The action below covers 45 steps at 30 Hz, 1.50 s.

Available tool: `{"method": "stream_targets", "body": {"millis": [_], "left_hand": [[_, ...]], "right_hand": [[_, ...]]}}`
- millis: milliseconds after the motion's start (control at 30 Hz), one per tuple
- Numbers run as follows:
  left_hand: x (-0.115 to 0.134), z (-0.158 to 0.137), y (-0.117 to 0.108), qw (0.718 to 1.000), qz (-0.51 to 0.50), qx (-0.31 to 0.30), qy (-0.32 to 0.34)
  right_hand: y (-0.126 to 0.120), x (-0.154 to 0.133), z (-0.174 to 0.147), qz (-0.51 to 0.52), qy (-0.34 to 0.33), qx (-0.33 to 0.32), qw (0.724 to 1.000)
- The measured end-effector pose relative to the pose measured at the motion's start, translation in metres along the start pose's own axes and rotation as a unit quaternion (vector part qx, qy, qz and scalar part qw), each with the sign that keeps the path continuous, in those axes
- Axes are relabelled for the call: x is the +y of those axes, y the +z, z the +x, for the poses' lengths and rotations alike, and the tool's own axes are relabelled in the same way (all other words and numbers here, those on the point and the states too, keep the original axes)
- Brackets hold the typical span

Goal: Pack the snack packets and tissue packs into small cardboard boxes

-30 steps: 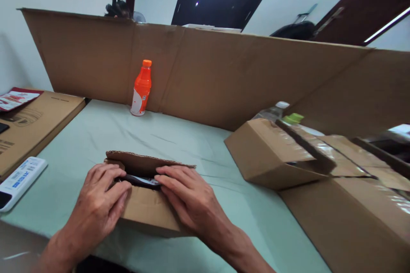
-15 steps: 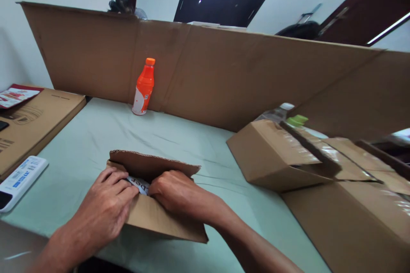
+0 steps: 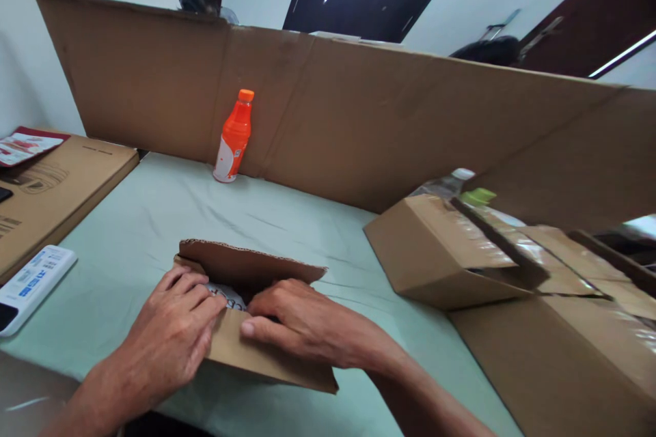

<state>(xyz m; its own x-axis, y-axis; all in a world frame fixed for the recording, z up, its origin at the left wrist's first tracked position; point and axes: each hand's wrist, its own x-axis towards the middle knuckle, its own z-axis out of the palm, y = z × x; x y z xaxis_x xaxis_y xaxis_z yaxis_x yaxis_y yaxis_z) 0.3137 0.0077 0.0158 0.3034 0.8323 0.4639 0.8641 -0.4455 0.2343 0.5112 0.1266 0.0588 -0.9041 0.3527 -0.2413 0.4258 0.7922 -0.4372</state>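
Both hands are on the small cardboard box [image 3: 256,314] at the near edge of the table [image 3: 154,218]. Left hand [image 3: 171,331] lies flat on the near flap [image 3: 240,348], fingers loose, tips at the opening, gripping nothing. Right hand [image 3: 302,324] has its fingers curled into the opening and its thumb on that flap; whether it grips anything inside, can't tell. White printed item [image 3: 225,295] sits inside, mostly hidden. Looks like the tuck-in step: contents pressed down, far flap [image 3: 246,263] standing up. Next move likely needs the fingers out before that flap folds over. Box is raw corrugated board, rough-cut edge, matte. Pale green tablecloth, lightly creased. Glossy orange bottle [image 3: 233,136] stands against the cardboard wall [image 3: 384,130]; taped boxes [image 3: 461,252] at right.
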Motion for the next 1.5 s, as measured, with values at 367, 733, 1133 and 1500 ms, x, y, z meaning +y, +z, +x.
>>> {"method": "stream_targets", "body": {"millis": [367,733,1133,1500], "left_hand": [[0.004,-0.001,-0.002,0.999,-0.013,0.005,-0.031],[0.003,-0.004,0.001,0.999,-0.011,-0.005,-0.035],[0.000,-0.004,0.002,1.000,-0.014,-0.006,-0.025],[0.003,-0.004,-0.001,1.000,-0.012,-0.008,-0.018]], "right_hand": [[0.018,-0.004,0.005,-0.006,0.067,0.038,0.997],[0.020,-0.010,0.004,0.010,0.077,0.053,0.996],[0.028,-0.005,0.002,0.084,0.086,0.084,0.989],[0.022,-0.014,0.006,-0.027,0.034,0.040,0.998]]}}
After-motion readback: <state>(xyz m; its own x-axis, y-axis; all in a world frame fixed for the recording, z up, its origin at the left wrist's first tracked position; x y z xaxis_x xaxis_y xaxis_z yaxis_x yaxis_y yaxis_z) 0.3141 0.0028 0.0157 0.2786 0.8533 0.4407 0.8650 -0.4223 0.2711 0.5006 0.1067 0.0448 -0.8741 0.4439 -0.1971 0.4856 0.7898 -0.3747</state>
